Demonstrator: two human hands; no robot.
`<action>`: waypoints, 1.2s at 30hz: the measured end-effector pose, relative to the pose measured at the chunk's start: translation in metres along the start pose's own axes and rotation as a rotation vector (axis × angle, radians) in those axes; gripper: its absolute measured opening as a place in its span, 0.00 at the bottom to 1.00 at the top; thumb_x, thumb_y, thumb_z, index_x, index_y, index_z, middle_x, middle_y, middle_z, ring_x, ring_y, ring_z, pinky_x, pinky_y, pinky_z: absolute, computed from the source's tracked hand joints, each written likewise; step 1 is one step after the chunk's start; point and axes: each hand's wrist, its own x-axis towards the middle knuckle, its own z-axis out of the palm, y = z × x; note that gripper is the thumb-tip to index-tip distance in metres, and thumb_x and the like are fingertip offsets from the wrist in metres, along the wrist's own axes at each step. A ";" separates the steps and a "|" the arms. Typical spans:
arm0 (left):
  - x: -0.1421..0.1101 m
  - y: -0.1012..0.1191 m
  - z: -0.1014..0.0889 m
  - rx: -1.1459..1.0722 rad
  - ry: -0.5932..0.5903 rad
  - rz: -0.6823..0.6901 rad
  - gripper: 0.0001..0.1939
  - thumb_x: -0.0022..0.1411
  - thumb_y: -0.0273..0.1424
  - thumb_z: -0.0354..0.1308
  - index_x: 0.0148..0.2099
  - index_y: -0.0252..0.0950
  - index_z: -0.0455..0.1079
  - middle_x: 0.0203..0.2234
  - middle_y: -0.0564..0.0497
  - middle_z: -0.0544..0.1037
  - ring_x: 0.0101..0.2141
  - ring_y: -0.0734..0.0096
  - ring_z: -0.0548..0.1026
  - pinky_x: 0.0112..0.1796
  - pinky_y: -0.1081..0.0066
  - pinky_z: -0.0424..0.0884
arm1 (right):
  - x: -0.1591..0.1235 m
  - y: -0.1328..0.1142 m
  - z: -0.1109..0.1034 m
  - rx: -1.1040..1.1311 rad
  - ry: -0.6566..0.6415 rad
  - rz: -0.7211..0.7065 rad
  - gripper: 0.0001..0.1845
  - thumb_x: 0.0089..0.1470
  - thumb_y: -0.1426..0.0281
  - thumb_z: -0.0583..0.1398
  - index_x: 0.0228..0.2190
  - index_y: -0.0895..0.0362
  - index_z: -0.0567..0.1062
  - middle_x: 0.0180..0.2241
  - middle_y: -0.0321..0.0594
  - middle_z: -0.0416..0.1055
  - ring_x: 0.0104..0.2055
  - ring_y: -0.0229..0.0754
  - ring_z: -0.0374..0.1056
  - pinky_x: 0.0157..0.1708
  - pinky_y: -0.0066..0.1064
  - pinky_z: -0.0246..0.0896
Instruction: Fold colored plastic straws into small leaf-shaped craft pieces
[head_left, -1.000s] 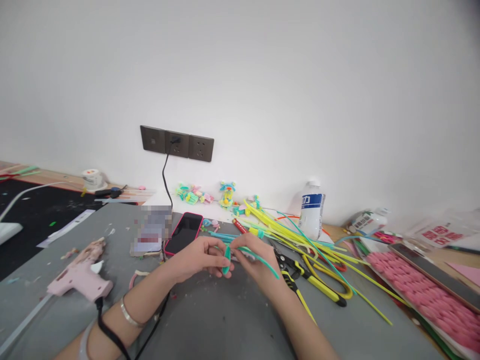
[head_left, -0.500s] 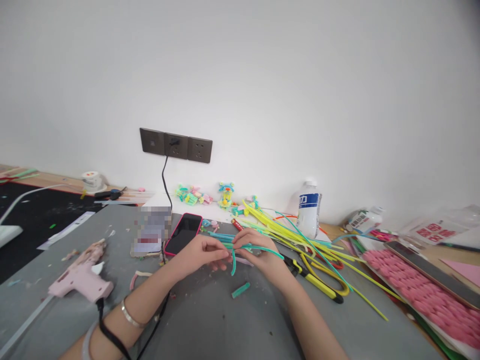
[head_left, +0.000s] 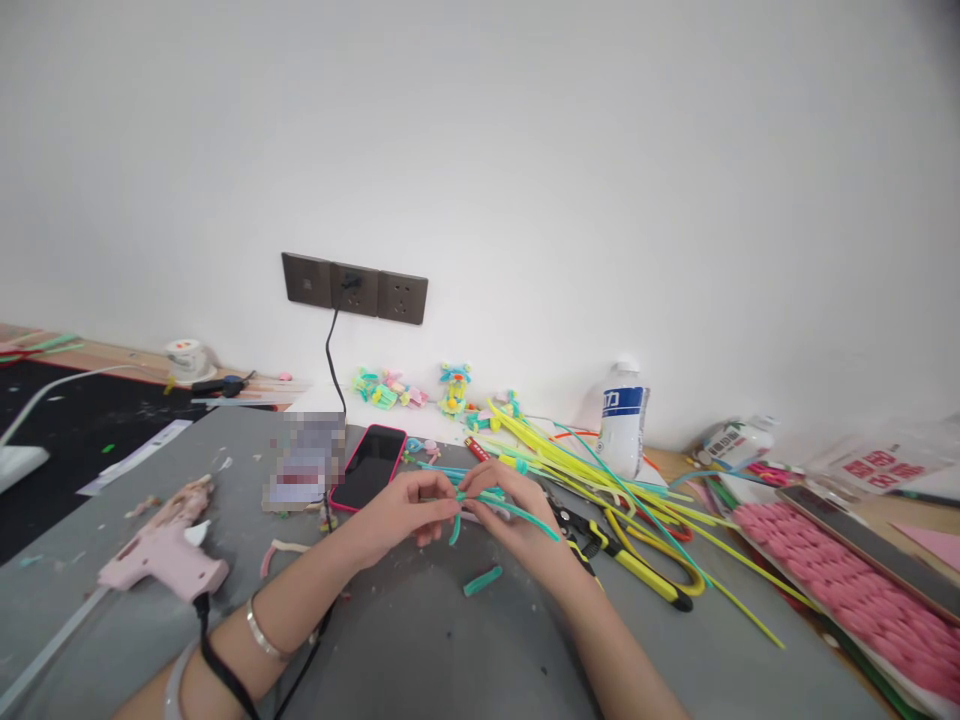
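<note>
I have the thumb and fingers of my left hand (head_left: 409,515) pinched together on a slender, teal, fuzzy craft stem (head_left: 534,520), and my right hand (head_left: 517,520) grips the same stem just beside it, thumb against fingers. The stem is up between my fingertips, above the dull grey tabletop (head_left: 480,660): one short end hangs down, the longer end arcs across my right hand. My fingers hide the crossing, so I cannot tell whether it is one strand or more.

If my left pinch slackens, the bend could spring loose, since the stem looks light and bouncy. Too hard a pull could crease its wire core, if it has one. The long free end could snag on the yellow-and-black-handled metal pliers (head_left: 645,575) near my right wrist. The short, flat teal offcut (head_left: 482,580) lies below my hands, where a sleeve-less forearm could sweep it aside. A jerk of my left arm could tug the thick black cord (head_left: 221,660) of the pale pink plastic glue gun (head_left: 169,555).
</note>
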 end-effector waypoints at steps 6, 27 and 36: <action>-0.002 0.002 0.002 -0.141 0.018 0.018 0.16 0.56 0.42 0.65 0.32 0.36 0.66 0.17 0.57 0.70 0.18 0.80 0.65 0.19 0.78 0.58 | -0.001 0.001 0.005 0.021 0.045 -0.021 0.05 0.60 0.71 0.58 0.31 0.54 0.73 0.32 0.41 0.73 0.36 0.43 0.71 0.38 0.34 0.66; 0.004 0.003 0.001 -0.385 0.273 0.097 0.17 0.51 0.38 0.70 0.30 0.35 0.66 0.22 0.56 0.72 0.25 0.78 0.72 0.20 0.81 0.63 | -0.008 0.002 0.006 0.063 -0.120 -0.002 0.43 0.42 0.42 0.63 0.55 0.52 0.69 0.47 0.49 0.71 0.48 0.52 0.69 0.48 0.40 0.66; 0.005 0.001 -0.002 -0.332 0.256 0.091 0.15 0.54 0.38 0.68 0.35 0.34 0.68 0.24 0.55 0.74 0.26 0.78 0.73 0.23 0.81 0.65 | -0.011 -0.002 0.009 0.151 -0.166 0.191 0.28 0.59 0.54 0.58 0.57 0.52 0.67 0.45 0.44 0.72 0.41 0.42 0.70 0.45 0.36 0.69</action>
